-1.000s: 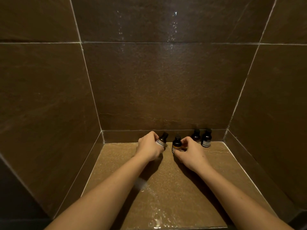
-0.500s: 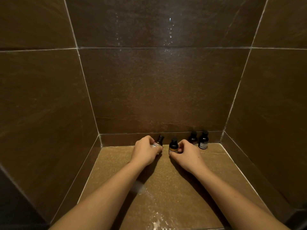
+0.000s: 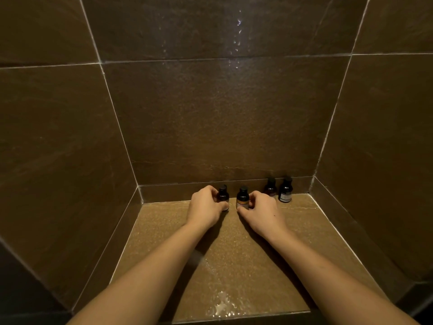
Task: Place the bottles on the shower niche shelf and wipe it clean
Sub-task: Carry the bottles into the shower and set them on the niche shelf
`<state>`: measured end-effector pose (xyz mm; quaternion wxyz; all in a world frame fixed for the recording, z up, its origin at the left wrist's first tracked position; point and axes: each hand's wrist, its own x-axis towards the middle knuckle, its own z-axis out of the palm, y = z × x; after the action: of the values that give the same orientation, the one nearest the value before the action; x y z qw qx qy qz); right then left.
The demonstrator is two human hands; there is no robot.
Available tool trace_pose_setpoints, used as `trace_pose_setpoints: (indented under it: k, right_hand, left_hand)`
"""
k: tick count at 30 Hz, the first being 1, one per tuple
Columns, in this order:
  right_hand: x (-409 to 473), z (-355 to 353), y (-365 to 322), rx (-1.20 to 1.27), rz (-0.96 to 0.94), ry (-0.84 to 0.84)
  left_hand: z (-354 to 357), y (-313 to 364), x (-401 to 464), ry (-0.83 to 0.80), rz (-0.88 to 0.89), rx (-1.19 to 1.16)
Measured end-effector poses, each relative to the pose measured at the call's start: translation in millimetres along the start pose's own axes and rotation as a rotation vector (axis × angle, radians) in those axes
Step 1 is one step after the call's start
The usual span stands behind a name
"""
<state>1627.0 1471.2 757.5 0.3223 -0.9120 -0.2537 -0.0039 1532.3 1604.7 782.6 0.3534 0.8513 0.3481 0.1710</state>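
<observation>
Both hands reach to the back of the niche shelf [image 3: 178, 233], the left hand [image 3: 205, 207] wrapped around one bottle [image 3: 222, 196] and the right hand [image 3: 263, 213] around a second bottle [image 3: 242, 199] just beside it, the two bottles standing upright between the hands. Off to the right of the right hand, a third bottle [image 3: 270, 187] and a fourth bottle [image 3: 285, 190] stand side by side against the back wall [image 3: 222, 125], near the right corner. Nearer than the hands, between the forearms, a wet patch [image 3: 222, 303] lies at the shelf's front edge.
</observation>
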Motion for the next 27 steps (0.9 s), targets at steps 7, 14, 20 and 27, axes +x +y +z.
trace_pose_setpoints:
  k: [7,14,20,27]
  right_hand:
    - [5,6,-6,-0.073,0.013,0.086]
    - [15,10,-13,-0.142,0.025,0.086]
    - [17,10,-14,-0.154,0.033,0.07]
    - [16,11,-12,-0.162,0.039,0.078]
  left_hand:
    - [11,-3,0,0.145,0.014,0.313]
    - [13,-6,6,0.127,-0.01,0.325]
    - [14,-4,10,0.12,-0.009,0.31]
    - [19,-7,14,0.108,-0.026,0.295]
